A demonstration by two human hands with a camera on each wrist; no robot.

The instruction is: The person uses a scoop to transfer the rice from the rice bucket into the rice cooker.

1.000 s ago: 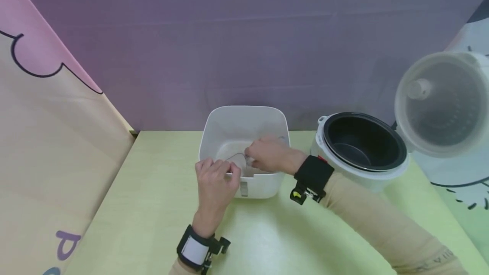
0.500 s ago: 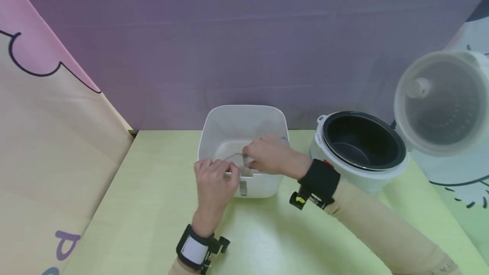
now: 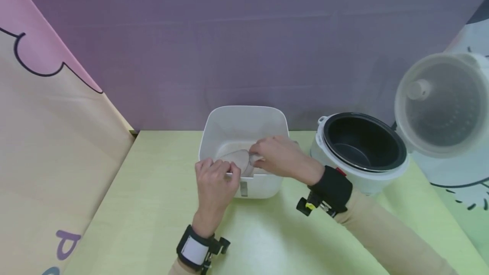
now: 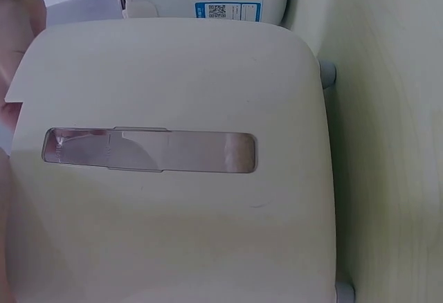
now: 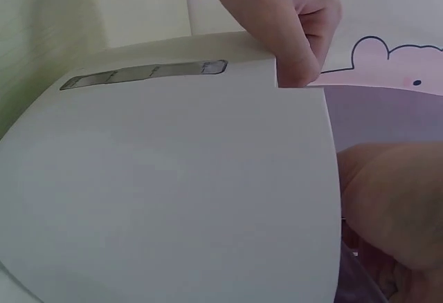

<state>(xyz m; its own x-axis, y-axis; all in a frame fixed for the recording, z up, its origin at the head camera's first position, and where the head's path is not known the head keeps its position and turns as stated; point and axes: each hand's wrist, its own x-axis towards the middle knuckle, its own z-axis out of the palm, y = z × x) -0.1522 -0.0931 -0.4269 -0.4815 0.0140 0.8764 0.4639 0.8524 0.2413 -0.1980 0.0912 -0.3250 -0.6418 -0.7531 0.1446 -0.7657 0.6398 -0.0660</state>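
I grip the bin (image 3: 244,120) and pinch a cup (image 3: 236,159)

My left hand (image 3: 217,177) clasps the bin's near rim, fingers curled over it. Then comes the cup, inside the bin, its right end pinched by my right hand (image 3: 279,155). Farther right, near the bin, stands the cooker (image 3: 357,180), lid (image 3: 443,101) raised.

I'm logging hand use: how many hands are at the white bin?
2: the left hand grips the near rim of the white bin; the right hand, at its opening, pinches a translucent item. No other hand shows.
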